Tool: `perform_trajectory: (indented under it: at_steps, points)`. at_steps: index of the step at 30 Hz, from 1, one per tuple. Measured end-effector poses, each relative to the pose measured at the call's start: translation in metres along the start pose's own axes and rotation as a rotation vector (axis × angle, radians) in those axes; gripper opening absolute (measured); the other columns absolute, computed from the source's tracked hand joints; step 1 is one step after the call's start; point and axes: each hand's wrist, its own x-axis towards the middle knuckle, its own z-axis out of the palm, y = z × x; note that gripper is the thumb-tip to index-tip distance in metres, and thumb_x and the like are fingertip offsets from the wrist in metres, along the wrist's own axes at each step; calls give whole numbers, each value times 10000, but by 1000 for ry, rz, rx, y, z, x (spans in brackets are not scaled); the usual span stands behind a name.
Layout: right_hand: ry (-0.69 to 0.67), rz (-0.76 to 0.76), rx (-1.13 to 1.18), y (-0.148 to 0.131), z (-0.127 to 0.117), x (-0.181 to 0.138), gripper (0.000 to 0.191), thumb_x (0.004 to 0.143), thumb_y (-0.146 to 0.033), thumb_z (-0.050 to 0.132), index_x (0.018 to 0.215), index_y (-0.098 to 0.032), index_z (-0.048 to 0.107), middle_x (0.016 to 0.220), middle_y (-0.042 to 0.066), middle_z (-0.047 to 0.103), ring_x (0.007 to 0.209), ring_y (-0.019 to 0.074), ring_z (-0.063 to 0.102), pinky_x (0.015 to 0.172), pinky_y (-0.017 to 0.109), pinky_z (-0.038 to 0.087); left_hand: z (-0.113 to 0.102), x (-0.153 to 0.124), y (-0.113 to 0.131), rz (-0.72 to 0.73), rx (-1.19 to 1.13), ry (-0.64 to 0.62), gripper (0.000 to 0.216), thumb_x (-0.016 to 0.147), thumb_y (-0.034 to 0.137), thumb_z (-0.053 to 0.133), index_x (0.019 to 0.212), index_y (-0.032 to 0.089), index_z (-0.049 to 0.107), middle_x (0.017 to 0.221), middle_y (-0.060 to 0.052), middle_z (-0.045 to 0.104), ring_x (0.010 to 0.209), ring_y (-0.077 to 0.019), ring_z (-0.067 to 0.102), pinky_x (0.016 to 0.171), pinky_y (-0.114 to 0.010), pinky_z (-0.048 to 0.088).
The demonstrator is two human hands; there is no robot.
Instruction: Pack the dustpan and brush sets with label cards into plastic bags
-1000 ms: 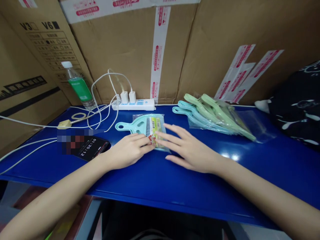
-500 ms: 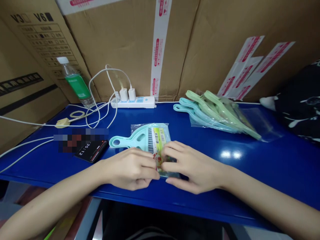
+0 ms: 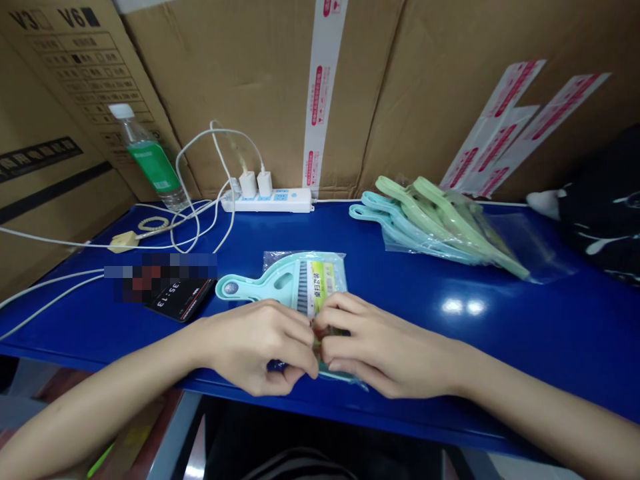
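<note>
A light blue plastic comb-like tool in a clear bag (image 3: 287, 283) lies on the blue table (image 3: 500, 333), handle pointing left, with a yellow-green label on it. My left hand (image 3: 255, 343) and my right hand (image 3: 373, 343) meet over the bag's near end. Both have their fingers curled and pinched on the bag's edge and label. The near end of the bag is hidden under my fingers.
A pile of bagged blue and green tools (image 3: 440, 223) lies at the back right. A phone (image 3: 180, 300) lies left of my hands. A power strip (image 3: 267, 199) with chargers and white cables, a water bottle (image 3: 147, 157) and cardboard boxes (image 3: 425, 87) line the back. A dark cloth (image 3: 600, 213) sits at right.
The bagged tool has been pulled toward the near table edge. My hands went from lying flat on it to pinching its near end with curled fingers.
</note>
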Motion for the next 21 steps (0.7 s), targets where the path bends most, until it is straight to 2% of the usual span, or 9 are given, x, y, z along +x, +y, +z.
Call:
perform_trajectory:
  at_steps: [4, 7, 11, 14, 18, 21]
  points:
    - [1, -1, 11, 0, -2, 0, 174, 956, -153, 428, 871, -183, 577, 882, 60, 613, 936, 203, 466, 897, 353, 384, -2, 0, 0, -11, -55, -22, 188, 817, 43, 543, 814, 169, 682, 691, -19, 684, 630, -120, 580, 614, -223, 491]
    - [-3, 9, -2, 0, -4, -1, 211, 969, -161, 378, 849, -194, 549, 812, 42, 614, 832, 191, 477, 848, 352, 388, -4, 1, 0, -37, -83, -54, 193, 817, 52, 536, 819, 181, 680, 708, -24, 689, 647, -125, 592, 630, -226, 496]
    - [-10, 46, -20, 0, -8, -6, 218, 956, -132, 401, 794, -203, 529, 742, 0, 604, 706, 155, 475, 825, 340, 364, -4, 1, -1, -36, -108, -80, 199, 790, 30, 538, 819, 168, 680, 727, -36, 696, 658, -128, 599, 634, -228, 496]
    - [-48, 118, 3, 1, -14, -10, 237, 953, -135, 421, 744, -212, 502, 662, -38, 563, 611, 128, 441, 805, 325, 362, -5, 0, -1, -51, -119, -88, 214, 777, 22, 535, 823, 175, 678, 739, -37, 699, 662, -128, 605, 634, -224, 499]
    - [-121, 280, 58, 6, -23, -14, 262, 978, -248, 411, 731, -218, 493, 640, -22, 546, 618, 144, 487, 653, 288, 365, -6, 0, 0, -53, -144, -91, 210, 768, 17, 552, 834, 174, 676, 752, -35, 704, 672, -124, 613, 646, -213, 500]
    - [-76, 391, 53, 13, -26, -15, 298, 980, -299, 384, 706, -221, 472, 635, -16, 546, 591, 140, 502, 600, 280, 349, -7, 2, 0, -48, -166, -79, 157, 792, 50, 573, 833, 167, 668, 751, -37, 706, 676, -125, 619, 656, -215, 502]
